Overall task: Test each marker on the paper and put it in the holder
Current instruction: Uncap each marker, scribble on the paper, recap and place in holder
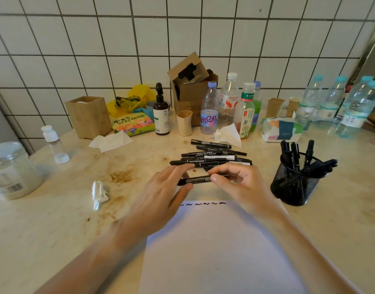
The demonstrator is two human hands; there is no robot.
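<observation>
A soft tissue pack (282, 129) on the table (55, 219) reads "TISSUE" in pale letters on its dark blue panel. A clear water bottle (209, 111) carries a blue and pink label with large letters that look like "anten", cut off at the edge. A yellow-green book (132, 124) shows bold Chinese characters, too small to make out fully. A green-capped drink bottle (246, 111) has white Chinese characters on its green band. White print runs along the black markers (212, 154), blurred. The paper (220, 251) bears black test squiggles, not words.
</observation>
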